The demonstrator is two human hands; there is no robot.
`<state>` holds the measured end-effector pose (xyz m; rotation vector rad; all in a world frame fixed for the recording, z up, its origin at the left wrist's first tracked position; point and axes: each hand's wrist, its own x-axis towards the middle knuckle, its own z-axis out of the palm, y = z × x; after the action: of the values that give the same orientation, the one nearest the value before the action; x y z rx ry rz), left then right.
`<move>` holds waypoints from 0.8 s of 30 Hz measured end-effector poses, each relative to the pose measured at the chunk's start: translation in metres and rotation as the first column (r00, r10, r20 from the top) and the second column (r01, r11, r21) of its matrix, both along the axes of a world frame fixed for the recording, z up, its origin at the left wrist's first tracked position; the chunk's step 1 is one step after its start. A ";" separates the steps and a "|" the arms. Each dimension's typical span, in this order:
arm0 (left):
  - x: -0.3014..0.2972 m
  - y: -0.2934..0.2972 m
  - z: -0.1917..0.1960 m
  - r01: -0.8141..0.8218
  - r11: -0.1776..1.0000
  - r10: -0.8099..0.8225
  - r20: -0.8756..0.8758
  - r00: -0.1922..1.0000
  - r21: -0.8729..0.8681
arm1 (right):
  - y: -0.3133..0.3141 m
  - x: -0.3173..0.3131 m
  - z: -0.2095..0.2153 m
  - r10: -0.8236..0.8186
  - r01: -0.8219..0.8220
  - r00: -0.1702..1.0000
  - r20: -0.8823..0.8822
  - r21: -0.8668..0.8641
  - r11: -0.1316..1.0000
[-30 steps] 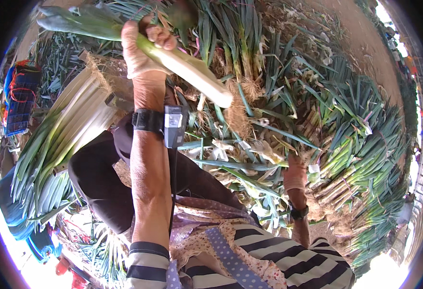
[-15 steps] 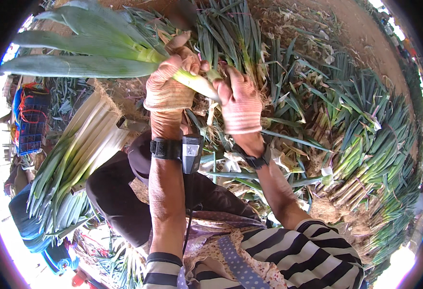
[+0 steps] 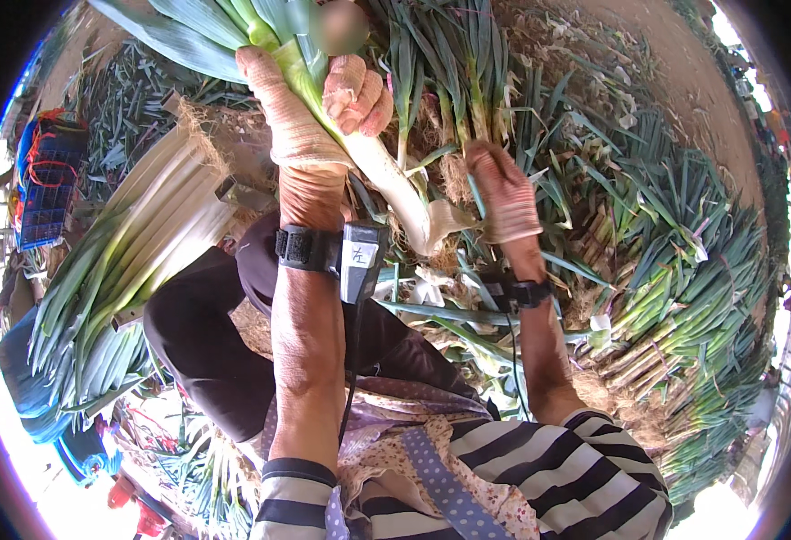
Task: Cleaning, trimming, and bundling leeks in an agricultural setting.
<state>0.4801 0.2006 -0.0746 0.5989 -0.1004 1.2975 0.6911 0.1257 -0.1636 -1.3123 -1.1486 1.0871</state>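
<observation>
My left hand (image 3: 319, 117), in a knitted glove, is wrapped round a thick leek (image 3: 382, 180). The leek slants, with its broad green leaves at the upper left and its white end at the lower right. A pale outer layer (image 3: 449, 219) curls away from the white end. My right hand (image 3: 506, 193), gloved too, is to the right of that end, its fingers bent together on a strip of leek leaf. Part of the strip is hidden by the fingers. Behind, unpeeled leeks (image 3: 472, 72) with roots stand bunched.
To my left lies a stack of trimmed leeks (image 3: 152, 216), near a blue crate (image 3: 50, 180). A long heap of leeks (image 3: 665, 306) runs along my right side. Leaf scraps litter the ground, and bare soil (image 3: 674, 72) shows at the far right.
My right hand has moved right and slightly down, away from the leek's shank. My left hand has tilted the leek more upright, and its white end now shows with a curled outer layer.
</observation>
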 end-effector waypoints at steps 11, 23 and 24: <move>-0.002 0.001 0.001 -0.123 0.989 0.121 -0.025 0.992 -0.077 | -0.079 -0.021 -0.021 -0.321 -0.190 0.619 0.717 0.533 0.825; 0.013 0.010 -0.015 -0.244 0.959 0.170 -0.392 0.904 -0.146 | -0.094 0.042 0.038 -0.094 -0.119 0.481 0.872 0.171 0.978; 0.019 0.006 -0.018 -0.273 0.945 0.174 -0.429 0.886 -0.181 | -0.074 0.027 0.054 -0.143 -0.159 0.556 0.819 0.273 0.949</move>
<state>0.4988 0.2063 -0.0925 0.6772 0.4798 1.3559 0.7180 0.0518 -0.1097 -1.5927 -1.9398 0.1609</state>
